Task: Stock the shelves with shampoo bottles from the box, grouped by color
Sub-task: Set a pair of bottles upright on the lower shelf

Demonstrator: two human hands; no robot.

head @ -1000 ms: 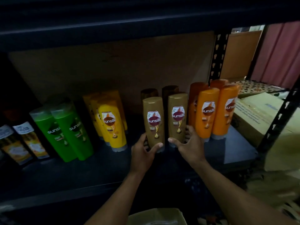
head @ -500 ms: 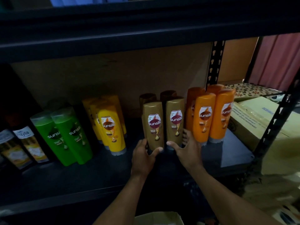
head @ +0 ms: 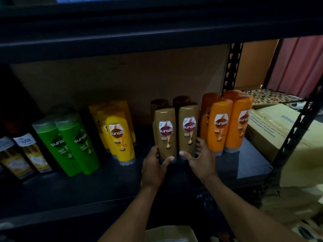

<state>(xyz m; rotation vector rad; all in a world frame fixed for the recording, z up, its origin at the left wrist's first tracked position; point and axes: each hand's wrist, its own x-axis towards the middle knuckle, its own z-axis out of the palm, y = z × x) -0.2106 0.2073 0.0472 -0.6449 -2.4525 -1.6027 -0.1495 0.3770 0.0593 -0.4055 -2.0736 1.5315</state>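
**A:** Where are the brown ones standing right now?

**B:** The left brown bottle (head: 166, 133) and the right brown bottle (head: 188, 128) are standing upright, side by side, at the front of the shelf (head: 104, 186). More brown ones are showing behind them. The pair is sitting between the yellow bottles (head: 119, 135) and the orange bottles (head: 221, 126), with the right one just beside the orange group.

**A:** And what are the hands doing?

**B:** The left hand (head: 153, 167) is clamping the base of the left brown bottle, thumb lying across the front. The right hand (head: 201, 161) is gripping the right brown bottle the same way, its fingers (head: 199, 146) reaching into the gap beside the orange ones.

**A:** How are you expecting these to handle?

**B:** I'm judging them to be stiff, glossy plastic, so a bit slippery, and probably full, so weighty for their size. Being tall on a narrow foot, they're likely tipping easily. Holding low is suiting a slide along the shelf. For lifting, I'm thinking a grip across the mid-body is safer.

**A:** And the box (head: 167, 233)?

**B:** It's showing at the bottom edge, below the shelf. I cannot tell what is in it.
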